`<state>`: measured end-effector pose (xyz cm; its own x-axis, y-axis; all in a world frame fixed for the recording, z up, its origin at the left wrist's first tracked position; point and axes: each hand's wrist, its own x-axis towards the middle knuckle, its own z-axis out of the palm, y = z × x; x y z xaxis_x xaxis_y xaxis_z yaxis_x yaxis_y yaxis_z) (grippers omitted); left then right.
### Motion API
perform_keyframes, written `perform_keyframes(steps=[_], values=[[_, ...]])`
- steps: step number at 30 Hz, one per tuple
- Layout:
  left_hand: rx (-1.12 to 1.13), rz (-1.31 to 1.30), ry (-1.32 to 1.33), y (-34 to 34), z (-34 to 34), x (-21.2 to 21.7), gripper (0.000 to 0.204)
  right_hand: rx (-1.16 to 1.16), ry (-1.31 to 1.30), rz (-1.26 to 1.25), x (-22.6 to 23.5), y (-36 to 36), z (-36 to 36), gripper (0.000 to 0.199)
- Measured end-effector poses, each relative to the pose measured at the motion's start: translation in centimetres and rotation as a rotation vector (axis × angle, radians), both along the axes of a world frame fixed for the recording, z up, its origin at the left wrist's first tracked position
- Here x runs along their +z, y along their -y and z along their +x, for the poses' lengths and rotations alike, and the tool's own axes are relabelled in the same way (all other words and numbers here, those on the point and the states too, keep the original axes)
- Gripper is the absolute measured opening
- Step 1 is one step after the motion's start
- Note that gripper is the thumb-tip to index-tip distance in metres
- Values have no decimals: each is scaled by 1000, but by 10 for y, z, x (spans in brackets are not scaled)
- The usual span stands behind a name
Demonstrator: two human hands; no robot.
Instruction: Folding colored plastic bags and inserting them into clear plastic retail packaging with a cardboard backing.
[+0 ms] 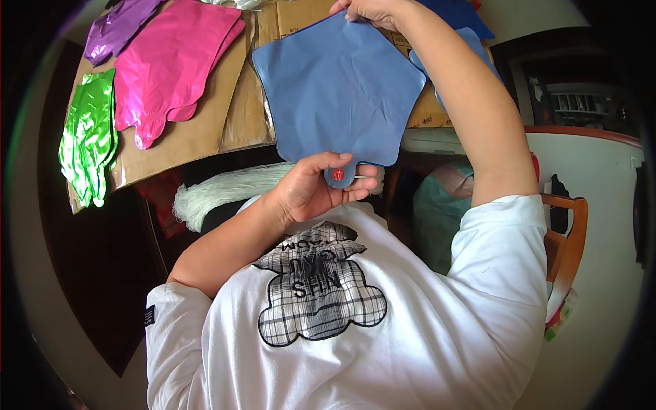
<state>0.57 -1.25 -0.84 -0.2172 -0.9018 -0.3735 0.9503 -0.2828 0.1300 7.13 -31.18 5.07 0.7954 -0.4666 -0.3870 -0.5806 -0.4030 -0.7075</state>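
A flat blue foil balloon point(342, 85), deflated and broad with angled corners, hangs spread out over the near edge of the cardboard. My left hand point(311, 186) pinches its short neck tab, which carries a small red mark. A thin white piece pokes out between the fingers of that hand; what it is I cannot make out. At the far edge of the balloon, my right hand point(374, 9) grips the top with the thumb on the near side. Part of the right hand is cut off by the frame's upper border.
Cardboard point(236, 113) covers the table. Stacks of flat pink foil balloons point(171, 58), green ones point(89, 130) and purple ones point(121, 27) lie left. More blue balloons point(471, 44) lie right. Below the table edge sits a bundle of white strings point(229, 190). A wooden chair point(576, 236) stands right.
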Motion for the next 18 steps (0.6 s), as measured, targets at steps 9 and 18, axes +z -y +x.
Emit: perform_keyframes(steps=[9, 18], values=[[21, 182, 171, 10, -10, 0, 16, -2, 26, 41, -4, 8, 1, 33], [32, 244, 218, 13, -11, 12, 17, -31, 22, -3, -6, 8, -2, 29]])
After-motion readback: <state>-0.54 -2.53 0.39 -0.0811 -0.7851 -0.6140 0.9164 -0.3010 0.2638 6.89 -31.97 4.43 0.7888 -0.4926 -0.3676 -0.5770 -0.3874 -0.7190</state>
